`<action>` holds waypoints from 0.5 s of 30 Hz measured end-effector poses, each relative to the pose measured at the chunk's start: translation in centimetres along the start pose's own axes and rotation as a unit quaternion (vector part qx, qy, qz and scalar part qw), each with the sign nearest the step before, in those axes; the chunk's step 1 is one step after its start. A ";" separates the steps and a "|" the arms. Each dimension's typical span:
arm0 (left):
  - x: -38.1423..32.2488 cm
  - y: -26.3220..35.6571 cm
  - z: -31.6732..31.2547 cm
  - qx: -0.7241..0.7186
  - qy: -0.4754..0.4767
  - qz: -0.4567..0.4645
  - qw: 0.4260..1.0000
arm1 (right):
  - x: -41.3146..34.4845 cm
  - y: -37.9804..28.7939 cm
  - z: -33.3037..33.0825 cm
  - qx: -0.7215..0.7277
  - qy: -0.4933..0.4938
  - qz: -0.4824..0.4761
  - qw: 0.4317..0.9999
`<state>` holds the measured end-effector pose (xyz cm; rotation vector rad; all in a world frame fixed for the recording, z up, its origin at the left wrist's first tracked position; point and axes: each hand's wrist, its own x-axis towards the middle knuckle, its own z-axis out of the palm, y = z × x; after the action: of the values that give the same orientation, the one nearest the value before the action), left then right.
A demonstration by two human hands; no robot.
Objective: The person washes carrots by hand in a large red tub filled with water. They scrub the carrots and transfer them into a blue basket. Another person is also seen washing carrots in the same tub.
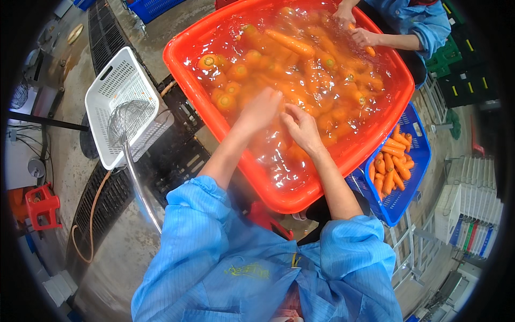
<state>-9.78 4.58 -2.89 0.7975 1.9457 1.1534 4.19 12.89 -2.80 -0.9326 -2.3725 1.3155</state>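
A large red plastic tub [219, 131] full of water and floating carrots [291, 42] stands before me. My left hand [263, 105] is blurred over the water near the tub's middle, its fingers curled; whether it holds anything cannot be told. Close to its right, my right hand [301, 128] has its thumb and fingers bent toward the left one, with no carrot plainly visible in it. Across the tub, a co-worker's two hands [356, 30] hold a carrot [369, 50] at the far right rim. To the right, a blue plastic crate [418, 177] holds a pile of carrots [392, 169].
A white perforated basket [100, 86] stands at the left with a long-handled wire skimmer [128, 147] in it. A floor grate [106, 36] and a hose [94, 217] lie beside it. A red stool [43, 207] is farther left. A metal rack [414, 241] stands under the blue crate.
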 end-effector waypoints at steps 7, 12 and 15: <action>0.0 -0.4 0.1 0.021 0.000 0.022 1.000 | -0.4 -1.7 -0.4 -0.032 -0.016 -0.025 0.999; -0.3 0.3 -0.1 0.049 -0.046 0.036 0.997 | -0.6 -1.4 -0.6 -0.111 -0.006 -0.049 0.993; -0.2 0.2 0.0 0.030 -0.049 0.035 0.998 | -0.5 -0.9 -0.5 -0.119 0.015 -0.073 0.990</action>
<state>-9.63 4.49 -2.68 0.9433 1.8926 1.0806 4.44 12.49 -1.73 -0.8136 -2.5584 0.9744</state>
